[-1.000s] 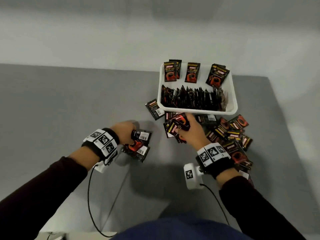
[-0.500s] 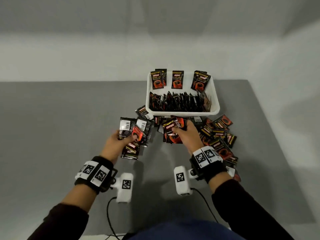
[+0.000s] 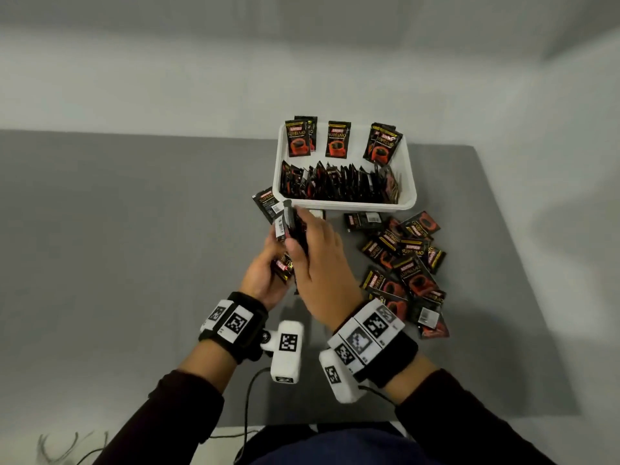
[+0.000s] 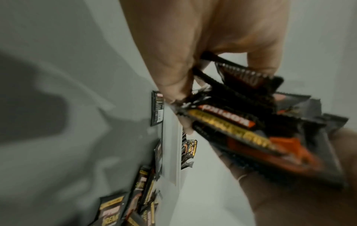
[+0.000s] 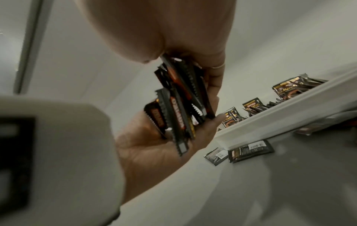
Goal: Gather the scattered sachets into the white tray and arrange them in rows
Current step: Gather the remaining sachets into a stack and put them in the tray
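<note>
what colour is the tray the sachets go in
White; the tray shows best in the head view.

"SUPREMO" on the sachets [image 3: 298, 139]; "KOPIKO" on a held sachet [image 4: 249, 76].

Head view overhead; 2 wrist views close, sharing sachet bundle [image 3: 291, 233].

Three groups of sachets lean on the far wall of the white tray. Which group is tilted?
The right group, near the white tray's far right corner. It leans sideways, while the left group and middle sachet stand straight.
</note>
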`<action>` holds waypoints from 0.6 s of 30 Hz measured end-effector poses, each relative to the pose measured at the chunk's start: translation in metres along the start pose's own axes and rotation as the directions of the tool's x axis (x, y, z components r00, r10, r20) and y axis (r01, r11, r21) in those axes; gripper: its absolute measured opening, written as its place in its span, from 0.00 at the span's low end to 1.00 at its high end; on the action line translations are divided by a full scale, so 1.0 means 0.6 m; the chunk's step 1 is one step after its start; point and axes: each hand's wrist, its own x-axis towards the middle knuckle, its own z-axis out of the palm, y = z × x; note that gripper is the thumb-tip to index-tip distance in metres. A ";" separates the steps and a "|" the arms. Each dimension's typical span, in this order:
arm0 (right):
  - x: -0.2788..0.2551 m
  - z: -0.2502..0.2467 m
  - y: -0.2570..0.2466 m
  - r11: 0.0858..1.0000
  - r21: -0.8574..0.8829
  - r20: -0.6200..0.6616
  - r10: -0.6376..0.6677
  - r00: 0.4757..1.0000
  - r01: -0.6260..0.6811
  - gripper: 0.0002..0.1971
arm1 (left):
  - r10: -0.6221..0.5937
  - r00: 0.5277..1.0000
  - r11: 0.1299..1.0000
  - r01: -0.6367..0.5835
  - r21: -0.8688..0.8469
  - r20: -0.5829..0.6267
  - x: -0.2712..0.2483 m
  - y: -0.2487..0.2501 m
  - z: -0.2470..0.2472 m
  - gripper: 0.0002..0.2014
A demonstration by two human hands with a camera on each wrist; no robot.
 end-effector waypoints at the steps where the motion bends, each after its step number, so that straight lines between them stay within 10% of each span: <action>1: -0.003 0.002 -0.001 1.000 -0.024 0.022 0.001 1.000 0.000 0.31 | -0.001 1.000 1.000 0.001 0.013 0.006 -0.002 -0.004 0.002 0.24; 6: -0.006 0.006 0.011 0.980 -0.198 0.077 -0.011 0.997 0.026 0.39 | -0.069 0.998 0.991 0.069 0.116 -0.003 -0.016 -0.023 0.006 0.10; 13: -0.002 -0.013 0.042 0.999 -0.023 0.056 -0.031 0.998 0.032 0.39 | -0.082 0.992 0.954 0.050 0.294 0.098 -0.007 0.002 0.011 0.37; 18: -0.012 -0.012 0.020 0.999 0.000 -0.013 -0.051 0.999 0.051 0.41 | -0.083 0.980 0.990 0.060 0.131 0.178 -0.011 0.015 0.018 0.34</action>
